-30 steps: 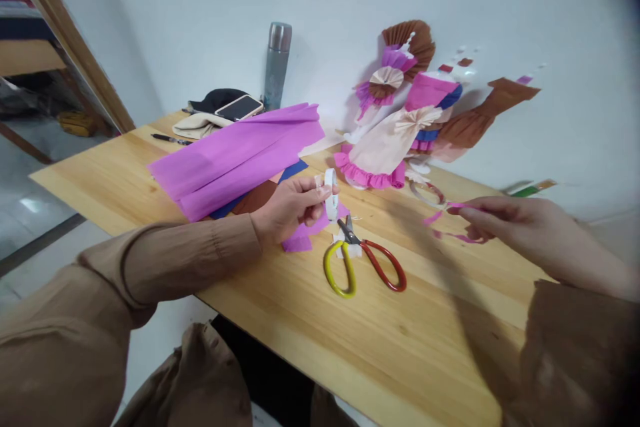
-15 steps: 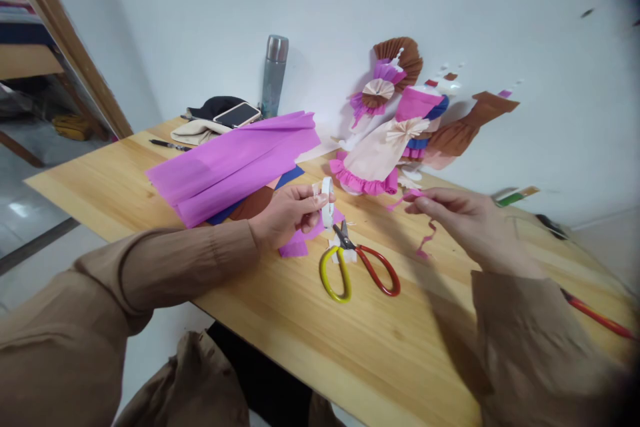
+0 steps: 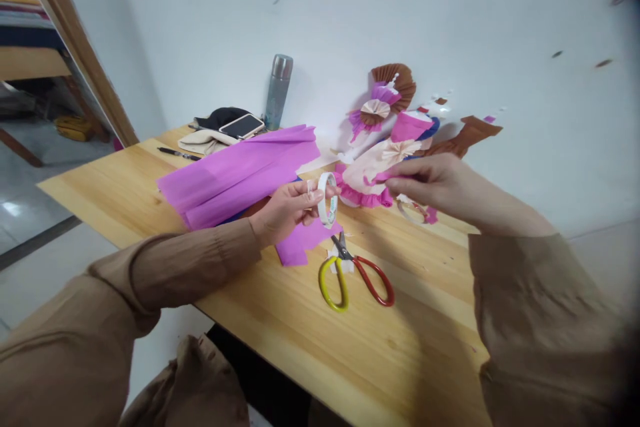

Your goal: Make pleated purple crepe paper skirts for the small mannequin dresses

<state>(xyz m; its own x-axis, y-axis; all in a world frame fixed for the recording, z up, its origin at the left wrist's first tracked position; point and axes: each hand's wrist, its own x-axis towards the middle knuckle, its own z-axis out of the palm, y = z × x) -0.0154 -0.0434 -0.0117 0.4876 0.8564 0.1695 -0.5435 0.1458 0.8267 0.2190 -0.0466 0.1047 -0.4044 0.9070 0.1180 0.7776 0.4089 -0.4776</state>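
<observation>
My left hand (image 3: 289, 209) is closed on a white roll of tape (image 3: 321, 203), held upright above the table by its rim. My right hand (image 3: 435, 183) pinches a narrow pink crepe paper strip (image 3: 381, 177), whose loose end (image 3: 431, 215) dangles below the fingers. Behind that hand, a paper doll in a cream and pink ruffled dress (image 3: 363, 170) leans by the wall, partly covered by the fingers. Between my hands lie scissors (image 3: 345, 253) with one yellow and one red handle, blades slightly apart. Purple paper scraps (image 3: 295, 247) lie under my left hand.
A large purple crepe paper sheet (image 3: 235, 177) covers the table's left part. Past it are a phone (image 3: 243, 126) on cloth, a pen (image 3: 179, 153) and a grey flask (image 3: 279, 92). Brown pleated paper (image 3: 397, 87) stands against the wall. The wooden table's (image 3: 300, 340) front edge runs diagonally below.
My right hand has moved up and left with the pink strip, now in front of the doll's dress. The tape roll in my left hand has turned slightly. The camera view has tilted upward.
</observation>
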